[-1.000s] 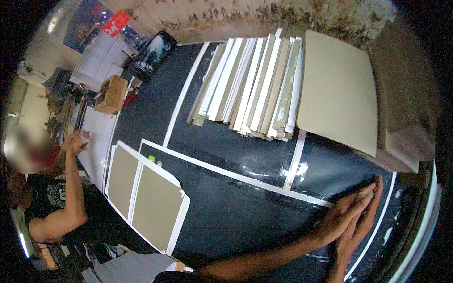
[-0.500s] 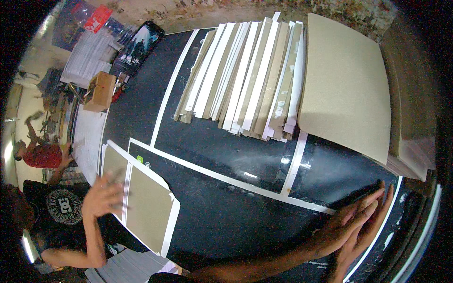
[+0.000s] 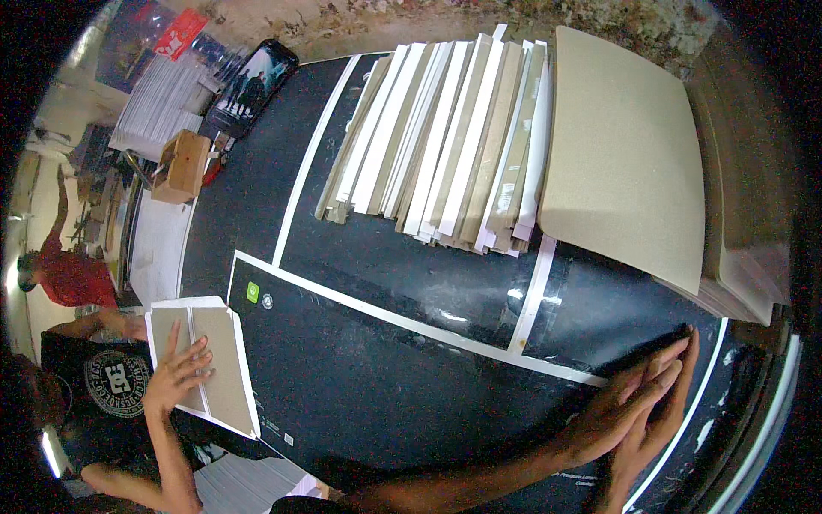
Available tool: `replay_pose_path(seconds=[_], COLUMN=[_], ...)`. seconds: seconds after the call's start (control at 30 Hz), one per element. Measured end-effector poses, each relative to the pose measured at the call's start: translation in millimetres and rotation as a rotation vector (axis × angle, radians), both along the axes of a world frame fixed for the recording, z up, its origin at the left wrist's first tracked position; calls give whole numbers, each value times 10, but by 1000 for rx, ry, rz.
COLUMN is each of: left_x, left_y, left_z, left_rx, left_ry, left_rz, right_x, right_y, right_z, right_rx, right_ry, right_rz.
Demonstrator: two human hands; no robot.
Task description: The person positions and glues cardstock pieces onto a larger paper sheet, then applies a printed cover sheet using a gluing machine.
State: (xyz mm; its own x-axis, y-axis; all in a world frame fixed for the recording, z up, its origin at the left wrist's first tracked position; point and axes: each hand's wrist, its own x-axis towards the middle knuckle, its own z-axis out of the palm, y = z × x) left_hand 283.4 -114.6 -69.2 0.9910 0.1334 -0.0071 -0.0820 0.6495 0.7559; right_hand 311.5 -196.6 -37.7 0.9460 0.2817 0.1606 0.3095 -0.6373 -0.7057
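At the right edge of the black table (image 3: pixel 368 368), my left hand (image 3: pixel 621 407) and my right hand (image 3: pixel 664 428) lie palm to palm. Both have their fingers stretched out, and nothing shows between them. Part of the right hand is hidden behind the left. Beyond them stands a stack of greyboard sheets (image 3: pixel 629 154). To the left, a co-worker's hand (image 3: pixel 177 373) rests with spread fingers on a book cover (image 3: pixel 227 347), grey boards edged in white, at the table's left edge. Another hand of that person (image 3: pixel 127 325) is at the cover's far side.
White and brown board strips (image 3: pixel 437 137) lie in a row at the back. A phone (image 3: pixel 253 86), a wooden box (image 3: pixel 180 167) and a paper stack (image 3: pixel 158 107) stand at the far left. More sheets (image 3: pixel 248 484) are at the lower left. Another person in red (image 3: pixel 73 270) is farther off.
The book cover has moved left, toward the co-worker, whose hand now rests on it; a green mark on the table is fully exposed. My hands have hardly moved.
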Motion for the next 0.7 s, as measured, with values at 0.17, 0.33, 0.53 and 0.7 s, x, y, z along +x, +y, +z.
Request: replay_pose_path(seconds=[0.17, 0.33, 0.53, 0.7], left_x=[53, 52, 86, -4], left_y=[-96, -22, -47, 18], left_z=[-82, 77, -86, 13], left_rx=[-14, 131, 117, 55], left_ry=[-8, 96, 61, 47], left_rz=[26, -41, -52, -34], right_x=[28, 73, 126, 3], right_y=[-34, -80, -59, 49], right_z=[-86, -14, -70, -20], right_rx=[-26, -183, -199, -50], right_ry=[-26, -107, -168, -195], right_rz=[22, 63, 91, -28])
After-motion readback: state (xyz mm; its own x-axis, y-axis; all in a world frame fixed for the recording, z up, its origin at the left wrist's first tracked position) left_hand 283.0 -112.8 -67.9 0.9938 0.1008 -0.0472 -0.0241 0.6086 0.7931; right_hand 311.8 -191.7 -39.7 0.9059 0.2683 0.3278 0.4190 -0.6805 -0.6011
